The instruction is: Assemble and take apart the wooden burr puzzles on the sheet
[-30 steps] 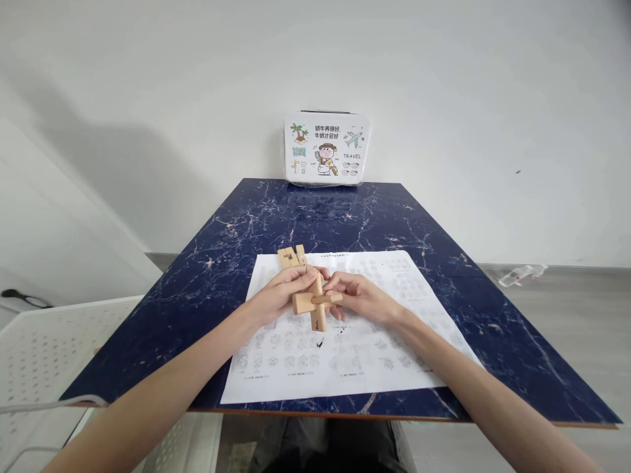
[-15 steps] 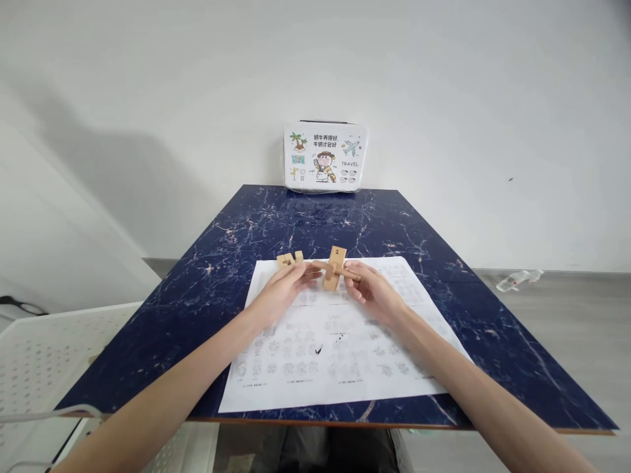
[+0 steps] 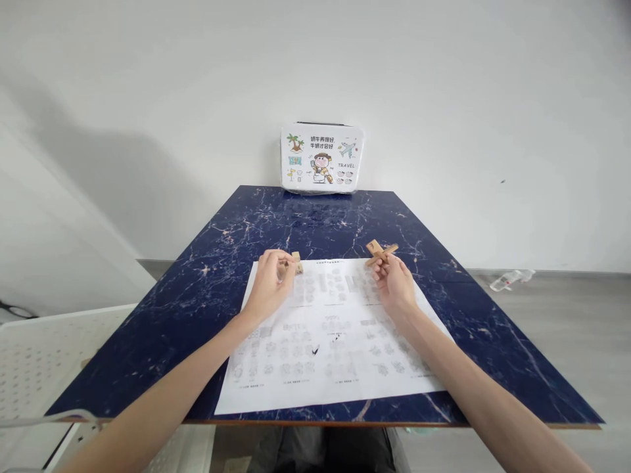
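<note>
The left hand (image 3: 273, 276), fingers curled narrow, partly covers small wooden blocks (image 3: 298, 268) at the printed sheet's (image 3: 276, 396) far left corner; whether it grips one cannot be told. The sheet's fine print is illegible. The right hand (image 3: 397, 284) pinches crossed wooden pieces (image 3: 374, 247) near the far right corner, fingers hiding their near part.

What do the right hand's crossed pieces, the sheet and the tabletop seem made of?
Crossed pieces: likely wood, matte-looking, from the plain tan colour.
Sheet: probably matte paper, thin and printed.
Tabletop: glossy, with reflections and pale marble veining; stone or laminate, unclear.
</note>
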Tool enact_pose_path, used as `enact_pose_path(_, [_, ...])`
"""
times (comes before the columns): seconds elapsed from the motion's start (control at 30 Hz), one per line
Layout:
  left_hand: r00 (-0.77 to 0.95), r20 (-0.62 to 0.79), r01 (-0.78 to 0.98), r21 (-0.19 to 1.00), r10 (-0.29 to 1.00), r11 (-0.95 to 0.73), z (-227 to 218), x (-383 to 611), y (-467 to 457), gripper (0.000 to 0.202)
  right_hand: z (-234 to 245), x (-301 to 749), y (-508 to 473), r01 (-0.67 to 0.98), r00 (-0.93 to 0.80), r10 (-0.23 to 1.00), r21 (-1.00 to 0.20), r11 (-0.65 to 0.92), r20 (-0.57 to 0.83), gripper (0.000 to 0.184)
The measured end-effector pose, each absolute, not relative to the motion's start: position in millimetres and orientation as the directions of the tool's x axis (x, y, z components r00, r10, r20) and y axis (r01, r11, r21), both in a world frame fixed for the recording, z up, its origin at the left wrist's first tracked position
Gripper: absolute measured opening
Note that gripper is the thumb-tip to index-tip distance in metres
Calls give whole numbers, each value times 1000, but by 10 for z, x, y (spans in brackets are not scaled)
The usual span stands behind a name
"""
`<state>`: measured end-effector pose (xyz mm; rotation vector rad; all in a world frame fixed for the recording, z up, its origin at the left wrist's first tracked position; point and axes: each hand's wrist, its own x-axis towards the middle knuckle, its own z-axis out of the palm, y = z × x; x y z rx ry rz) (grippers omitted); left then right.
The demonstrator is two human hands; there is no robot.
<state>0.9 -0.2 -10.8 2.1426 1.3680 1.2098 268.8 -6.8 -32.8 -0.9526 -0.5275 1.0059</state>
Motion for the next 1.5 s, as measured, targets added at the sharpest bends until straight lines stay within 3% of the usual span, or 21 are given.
enact_pose_path(0.1, [242,564,689,474,790,-549,-229,-47,104,21,-281,2654,-120,-479,449,892,-857,191,-53,31])
enact_pose_path(0.17, [275,567,718,417,777,-558,-288,-75,167,36,-223,2615,-174,-439,424,905,-878,193,-12,26])
enact_pose_path(0.33, [316,467,748,414,826,-520,-316,-141,276,64,-125,2527,-275,-186,295,929,-940,286,225,25])
enact_pose_path(0.43, [330,360,749,462,873,-474,-301,-173,307,78,-164,2477,-274,-91,187,953,-962,258,238,26])
enact_pose_path(0.53, [362,292,720,516,885,-465,-286,-182,311,76,-217,2438,-252,-8,113,972,-978,207,205,36])
enact_pose_path(0.7, [430,293,653,553,854,-518,-265,-172,301,65,-237,2432,-233,25,77,984,-987,161,163,46])
enact_pose_path(1.0, [422,271,622,607,865,-494,-232,-155,303,59,-248,2493,-211,49,229,972,-998,34,44,55])
enact_pose_path(1.2, [436,311,648,544,845,-534,-264,-172,301,60,-326,2555,-156,50,377,924,-998,50,65,47])
enact_pose_path(1.33, [372,344,751,434,862,-497,-297,-211,313,75,-355,2571,-144,57,355,930,-995,85,99,41])
enact_pose_path(1.5, [392,348,782,362,852,-507,-301,-222,331,74,-382,2522,-154,70,305,943,-991,117,133,38])
